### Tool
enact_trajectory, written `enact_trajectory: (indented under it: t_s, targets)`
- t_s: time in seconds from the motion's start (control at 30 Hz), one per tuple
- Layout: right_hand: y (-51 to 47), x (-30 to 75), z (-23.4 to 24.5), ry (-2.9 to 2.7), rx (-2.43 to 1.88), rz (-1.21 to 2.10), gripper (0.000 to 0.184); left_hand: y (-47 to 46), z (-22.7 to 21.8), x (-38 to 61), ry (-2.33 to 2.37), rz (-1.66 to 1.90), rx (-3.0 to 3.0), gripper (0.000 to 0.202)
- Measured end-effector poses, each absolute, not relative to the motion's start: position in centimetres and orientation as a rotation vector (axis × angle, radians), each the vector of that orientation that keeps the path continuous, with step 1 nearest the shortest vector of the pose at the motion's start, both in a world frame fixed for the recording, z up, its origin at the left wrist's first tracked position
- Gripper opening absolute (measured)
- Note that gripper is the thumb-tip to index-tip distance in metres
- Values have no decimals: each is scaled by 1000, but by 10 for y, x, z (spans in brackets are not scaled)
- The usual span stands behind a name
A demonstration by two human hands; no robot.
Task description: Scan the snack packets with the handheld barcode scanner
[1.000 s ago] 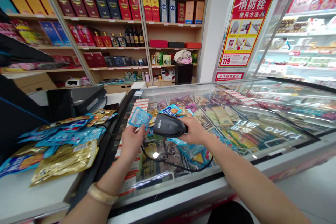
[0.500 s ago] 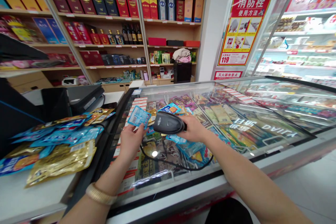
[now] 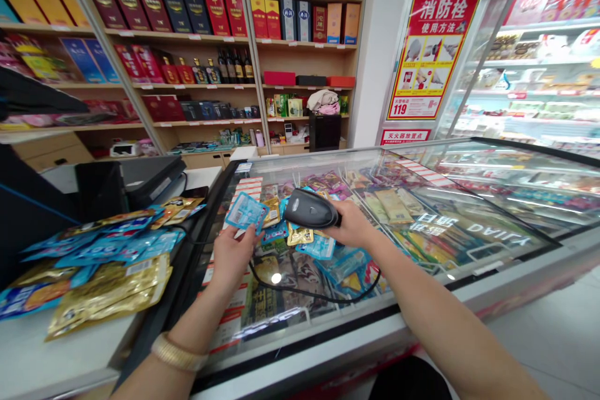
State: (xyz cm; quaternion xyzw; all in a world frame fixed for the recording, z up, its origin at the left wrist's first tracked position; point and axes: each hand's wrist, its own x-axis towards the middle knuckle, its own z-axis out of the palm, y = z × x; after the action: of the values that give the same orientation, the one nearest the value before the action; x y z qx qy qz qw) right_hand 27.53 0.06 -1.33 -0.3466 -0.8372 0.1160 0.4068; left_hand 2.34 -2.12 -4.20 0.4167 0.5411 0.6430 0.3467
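Between the thumb and fingers of my left hand (image 3: 235,250) is a small light-blue snack packet (image 3: 246,212), its printed back with a barcode facing up. My right hand (image 3: 354,223) is wrapped around the handle of a black barcode scanner (image 3: 310,209), whose head points left towards the packet, apart from it. Below the scanner, blue and gold snack packets lie on the freezer's glass top, among them a gold packet (image 3: 300,235) and a blue packet (image 3: 316,246). The scanner's black cable (image 3: 319,292) loops across the glass in front of my hands.
On the counter (image 3: 89,350) at left lies a pile of blue and gold snack packets (image 3: 112,287). Behind it stands a black counter machine (image 3: 150,176). The chest freezer (image 3: 469,225) stretches right. Shelves of boxed bottles (image 3: 178,6) line the back wall.
The scanner has lifted and shifted slightly right, away from the blue packet, uncovering more packets beneath it. My left hand still holds its packet, nearly in place.
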Motion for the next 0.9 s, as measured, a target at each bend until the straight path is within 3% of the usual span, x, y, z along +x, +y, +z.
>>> enact_trajectory:
  t_s: [0.17, 0.37, 0.7, 0.9]
  targets:
    - [19, 308, -12, -1866, -1083, 138, 25, -16, -34, 23, 1314, 1635, 1130, 37]
    - [28, 324, -16, -1715, -1229, 35, 27, -2, -23, 51, 1285, 1329, 1077, 18]
    - [28, 321, -17, -1747, -1268, 21, 36, 32, -21, 96, 1291, 1382, 989, 3]
    - [28, 321, -20, -1749, -1306, -4, 33, 29, -15, 103, 1321, 1406, 1006, 34]
